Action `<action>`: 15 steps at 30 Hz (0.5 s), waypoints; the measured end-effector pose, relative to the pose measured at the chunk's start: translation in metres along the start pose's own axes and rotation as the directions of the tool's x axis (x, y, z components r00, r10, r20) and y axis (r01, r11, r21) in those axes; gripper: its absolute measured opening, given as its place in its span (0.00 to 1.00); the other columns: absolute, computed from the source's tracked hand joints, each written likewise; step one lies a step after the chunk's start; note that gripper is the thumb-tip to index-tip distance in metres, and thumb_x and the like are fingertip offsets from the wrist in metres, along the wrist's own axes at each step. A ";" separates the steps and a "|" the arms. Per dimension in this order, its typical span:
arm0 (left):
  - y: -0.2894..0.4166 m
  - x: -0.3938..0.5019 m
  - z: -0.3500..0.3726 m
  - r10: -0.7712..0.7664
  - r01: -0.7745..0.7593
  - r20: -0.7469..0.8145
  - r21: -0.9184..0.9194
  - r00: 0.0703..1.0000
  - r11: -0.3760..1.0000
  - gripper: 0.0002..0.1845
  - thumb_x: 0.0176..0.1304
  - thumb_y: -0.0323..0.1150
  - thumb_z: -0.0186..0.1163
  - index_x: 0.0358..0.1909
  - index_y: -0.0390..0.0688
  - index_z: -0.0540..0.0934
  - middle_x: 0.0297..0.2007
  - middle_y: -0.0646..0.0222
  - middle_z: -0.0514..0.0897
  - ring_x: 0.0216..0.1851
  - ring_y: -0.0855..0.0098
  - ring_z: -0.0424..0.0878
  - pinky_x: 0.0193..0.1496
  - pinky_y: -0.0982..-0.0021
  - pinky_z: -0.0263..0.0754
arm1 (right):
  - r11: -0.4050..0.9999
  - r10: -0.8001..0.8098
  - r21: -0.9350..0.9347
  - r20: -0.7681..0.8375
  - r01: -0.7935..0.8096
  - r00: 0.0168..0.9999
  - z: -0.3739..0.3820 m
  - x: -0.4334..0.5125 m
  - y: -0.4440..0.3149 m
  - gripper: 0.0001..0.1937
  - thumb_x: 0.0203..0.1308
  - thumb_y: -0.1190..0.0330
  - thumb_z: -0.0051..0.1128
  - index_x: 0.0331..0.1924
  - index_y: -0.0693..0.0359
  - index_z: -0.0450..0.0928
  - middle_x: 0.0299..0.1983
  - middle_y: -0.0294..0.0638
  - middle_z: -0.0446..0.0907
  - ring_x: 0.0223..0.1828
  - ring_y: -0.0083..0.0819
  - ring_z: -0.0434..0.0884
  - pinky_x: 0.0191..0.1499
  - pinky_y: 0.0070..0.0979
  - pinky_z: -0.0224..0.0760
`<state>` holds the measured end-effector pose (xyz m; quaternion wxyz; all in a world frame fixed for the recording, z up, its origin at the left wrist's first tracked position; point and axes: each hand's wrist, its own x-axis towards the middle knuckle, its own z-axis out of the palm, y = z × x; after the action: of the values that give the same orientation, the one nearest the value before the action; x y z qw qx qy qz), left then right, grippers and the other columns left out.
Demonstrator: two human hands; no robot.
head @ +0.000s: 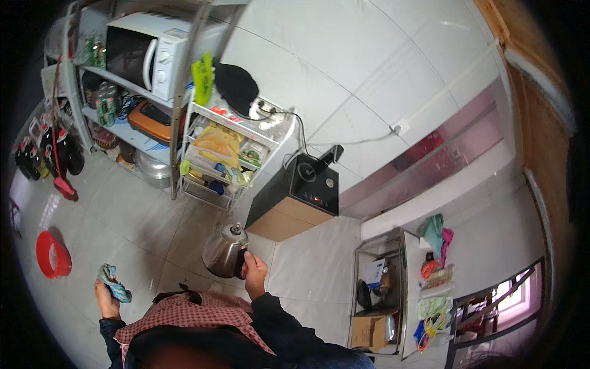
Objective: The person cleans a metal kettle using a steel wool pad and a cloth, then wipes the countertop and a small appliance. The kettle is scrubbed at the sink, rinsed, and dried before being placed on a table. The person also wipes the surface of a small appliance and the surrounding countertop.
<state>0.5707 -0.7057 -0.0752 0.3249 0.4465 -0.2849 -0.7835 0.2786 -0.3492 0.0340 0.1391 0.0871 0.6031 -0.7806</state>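
Observation:
My right hand (255,272) grips the black handle of a stainless steel kettle (225,251), held in front of my body with its lid on. Off to the left, my left hand (107,297) is closed on a crumpled blue and green patterned cloth (114,283). A red checked apron (203,309) covers my front. Just beyond the kettle, a black-topped electric kettle base unit (315,184) with a lit indicator stands on a cardboard box (283,219).
A white rack (233,124) holds packets and bags beside a metal shelf with a microwave (145,57). On the floor at left are a red bucket (54,256) and dark bottles (57,150). A steel-framed shelf (402,295) stands at right.

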 end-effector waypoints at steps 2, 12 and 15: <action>-0.014 -0.003 0.032 0.024 -0.027 0.053 0.057 0.998 0.998 0.20 0.77 0.44 0.41 0.51 0.41 0.77 0.35 0.65 0.82 0.31 0.70 0.79 0.33 0.67 0.77 | 0.998 -0.059 0.017 -0.020 0.060 0.998 -0.027 0.017 -0.007 0.19 0.70 0.60 0.57 0.21 0.56 0.68 0.14 0.29 0.63 0.14 0.18 0.60 0.17 0.21 0.51; -0.087 -0.025 0.224 -0.082 0.008 0.341 0.215 0.936 0.977 0.11 0.70 0.31 0.49 0.46 0.42 0.80 0.32 0.69 0.84 0.29 0.74 0.81 0.33 0.71 0.77 | 0.981 -0.139 0.090 -0.274 0.169 0.952 -0.160 0.077 -0.064 0.18 0.70 0.63 0.57 0.22 0.55 0.66 0.16 0.27 0.61 0.15 0.17 0.58 0.18 0.21 0.51; -0.097 -0.020 0.263 -0.112 0.008 0.344 0.288 0.932 0.958 0.11 0.70 0.31 0.50 0.45 0.41 0.80 0.31 0.69 0.84 0.29 0.74 0.81 0.33 0.71 0.77 | 0.972 -0.188 0.054 -0.415 0.230 0.890 -0.184 0.094 -0.079 0.20 0.70 0.63 0.55 0.20 0.55 0.63 0.15 0.27 0.60 0.15 0.18 0.57 0.17 0.21 0.50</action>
<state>0.3210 -0.5883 -0.0210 0.1765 0.3472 -0.4339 -0.8124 0.1587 -0.1631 0.0308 -0.0790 0.1892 0.5840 -0.7854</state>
